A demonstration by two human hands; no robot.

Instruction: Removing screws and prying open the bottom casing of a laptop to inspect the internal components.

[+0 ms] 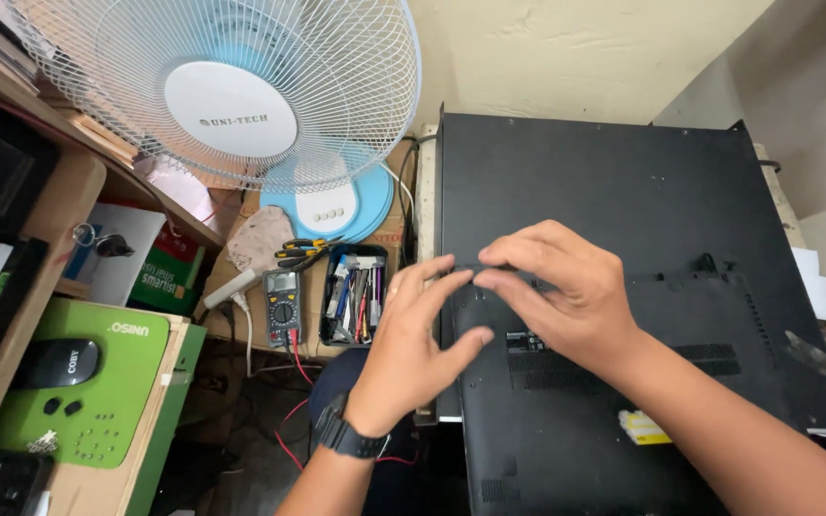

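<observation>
The upturned black laptop [576, 420] lies on a large black metal case [623, 191]. Both hands pinch a small dark strip [475, 271] at its rear edge: left hand [413, 349] and right hand [556, 296], each grip closed on it. Lift evenly and keep fingertips low; avoid twisting.

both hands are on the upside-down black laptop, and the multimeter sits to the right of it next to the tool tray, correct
Not quite. Both the left hand and the right hand are on the upside-down black laptop, but the multimeter sits to the left of it, beside the tool tray, as the head view shows.
</observation>
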